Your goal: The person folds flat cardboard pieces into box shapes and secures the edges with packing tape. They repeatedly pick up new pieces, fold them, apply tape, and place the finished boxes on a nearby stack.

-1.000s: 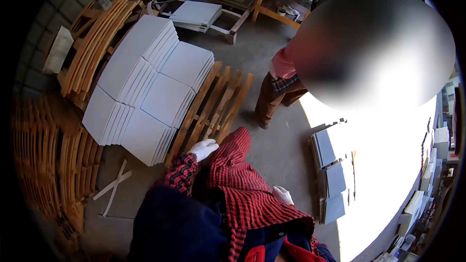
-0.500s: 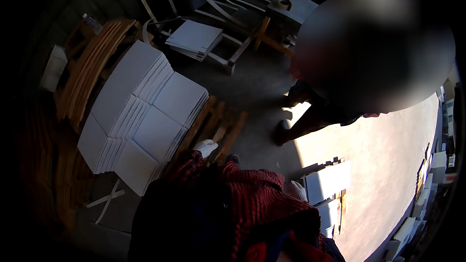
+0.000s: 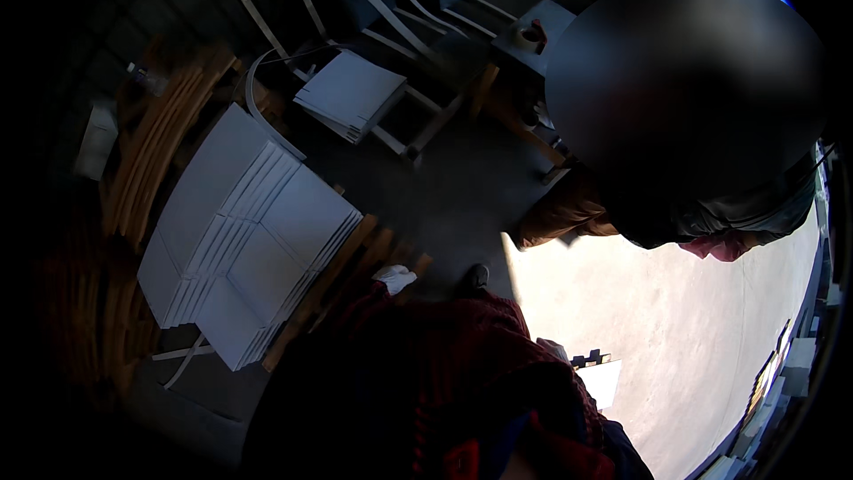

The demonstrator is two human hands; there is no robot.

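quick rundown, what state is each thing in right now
left hand: gloved in white, empty, beside the pallet
right hand: mostly hidden by the red sleeve
white sheets: stacked in fanned piles on the pallet
pallet: flat on the floor
small stack: lying on a wooden frame

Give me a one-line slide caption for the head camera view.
White-gloved left hand near stacked white sheets on a wooden pallet, another person standing close by.
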